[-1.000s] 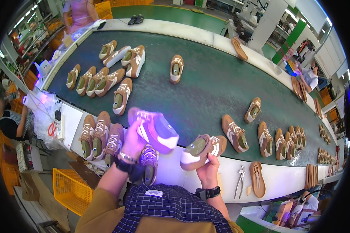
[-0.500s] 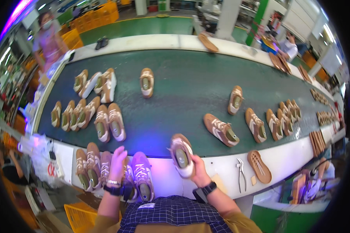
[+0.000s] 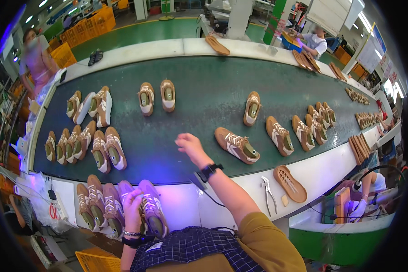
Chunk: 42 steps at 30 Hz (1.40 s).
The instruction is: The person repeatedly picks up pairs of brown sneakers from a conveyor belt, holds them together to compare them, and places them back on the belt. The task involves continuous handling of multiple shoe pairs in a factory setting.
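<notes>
Right arm: extended forward and leftward from the lower edge, elbow bent, mustard sleeve covering the upper arm, dark watch on the wrist. Right hand (image 3: 189, 144): empty, fingers loosely curled, palm down. Left hand (image 3: 132, 202): held low and close to the body, fingers flexed, bracelet and dark band at the wrist

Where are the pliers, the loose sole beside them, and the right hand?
pliers (image 3: 268, 194), head view, on the handles.
sole (image 3: 290, 183), head view, on its ribbed middle.
right hand (image 3: 190, 145), head view, on the back of the hand.
</notes>
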### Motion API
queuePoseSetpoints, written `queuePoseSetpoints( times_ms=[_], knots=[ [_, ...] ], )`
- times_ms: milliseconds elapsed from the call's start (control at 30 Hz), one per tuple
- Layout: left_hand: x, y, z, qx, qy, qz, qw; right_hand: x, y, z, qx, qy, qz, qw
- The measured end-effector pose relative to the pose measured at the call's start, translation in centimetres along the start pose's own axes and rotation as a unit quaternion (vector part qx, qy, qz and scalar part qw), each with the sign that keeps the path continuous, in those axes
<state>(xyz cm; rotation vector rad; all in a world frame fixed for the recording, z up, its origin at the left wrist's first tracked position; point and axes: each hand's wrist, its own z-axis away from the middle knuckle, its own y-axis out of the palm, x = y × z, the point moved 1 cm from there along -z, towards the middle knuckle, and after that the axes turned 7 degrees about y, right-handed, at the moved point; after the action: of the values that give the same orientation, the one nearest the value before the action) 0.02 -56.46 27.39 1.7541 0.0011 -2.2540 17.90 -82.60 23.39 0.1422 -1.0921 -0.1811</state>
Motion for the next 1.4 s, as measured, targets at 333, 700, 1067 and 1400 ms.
queuePoseSetpoints(
  times_ms=[333,700,1067,1400],
  knots=[
    [-1.3,5.2,-1.4,0.107,0.038,-0.014,0.993,2.3,-21.1,6.6,-0.336,-0.166,0.555,0.743],
    [-0.1,9.3,-0.2,0.242,-0.128,0.027,0.961,0.3,-15.8,9.4,-0.031,0.109,-0.018,0.993],
    [1.7,8.4,-0.3,0.105,-0.145,0.299,0.937,5.2,-10.2,10.2,0.089,-0.005,0.054,0.995],
    [0.7,8.4,-1.0,0.132,-0.179,0.282,0.933,9.6,-29.0,-9.1,-0.508,0.048,0.314,0.801]
  ],
)
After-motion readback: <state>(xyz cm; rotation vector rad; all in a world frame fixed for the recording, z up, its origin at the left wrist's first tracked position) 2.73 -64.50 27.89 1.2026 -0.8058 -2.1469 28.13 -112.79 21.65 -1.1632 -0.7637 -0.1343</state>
